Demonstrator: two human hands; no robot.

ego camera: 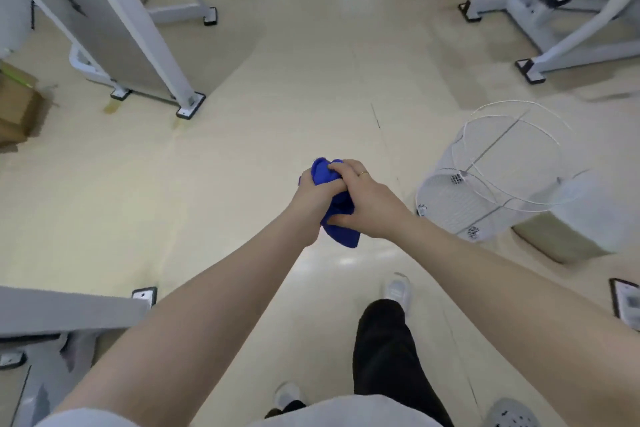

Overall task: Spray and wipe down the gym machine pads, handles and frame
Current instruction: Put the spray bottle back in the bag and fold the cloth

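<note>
Left hand (pixel 311 192) and right hand (pixel 360 198) both grip bunched blue cloth (pixel 337 208), left of wire basket (pixel 485 184). Step, likely: readying cloth between machines. Next: reach pad, wipe.

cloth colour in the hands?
Solid bright blue cloth, bunched between left hand and right hand; head view.

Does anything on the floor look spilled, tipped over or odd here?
The white wire basket lies on its side on the floor. Yellowish stains mark the floor beside the machine's feet. No spray bottle is visible.
</note>
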